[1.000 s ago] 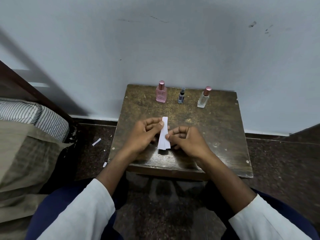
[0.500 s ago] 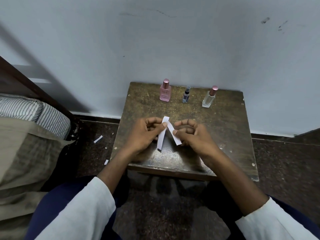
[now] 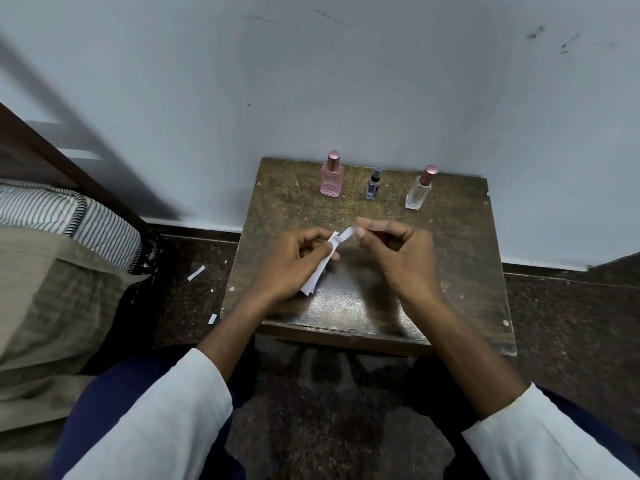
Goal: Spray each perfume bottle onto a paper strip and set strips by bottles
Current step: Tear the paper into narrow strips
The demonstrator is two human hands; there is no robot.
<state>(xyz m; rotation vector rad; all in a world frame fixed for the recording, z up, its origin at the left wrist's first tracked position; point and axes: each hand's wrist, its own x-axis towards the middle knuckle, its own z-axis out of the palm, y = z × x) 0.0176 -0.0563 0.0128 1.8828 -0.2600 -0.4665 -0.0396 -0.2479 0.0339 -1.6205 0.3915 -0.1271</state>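
1. Pinching a single paper strip (image 3: 347,233) at frame centre, your right hand (image 3: 398,254) gripped its upper end with thumb and forefinger.
2. Your left hand (image 3: 294,261) clenched the remaining paper strips (image 3: 317,277), which hung down just above the wooden table (image 3: 450,271).
3. Along the table's upper edge stood the pink bottle (image 3: 331,174), the small blue bottle (image 3: 373,183) and the clear bottle (image 3: 419,192), all capped and well apart from your hands.

Bare table (image 3: 450,258) before three bottles (image 3: 373,183)
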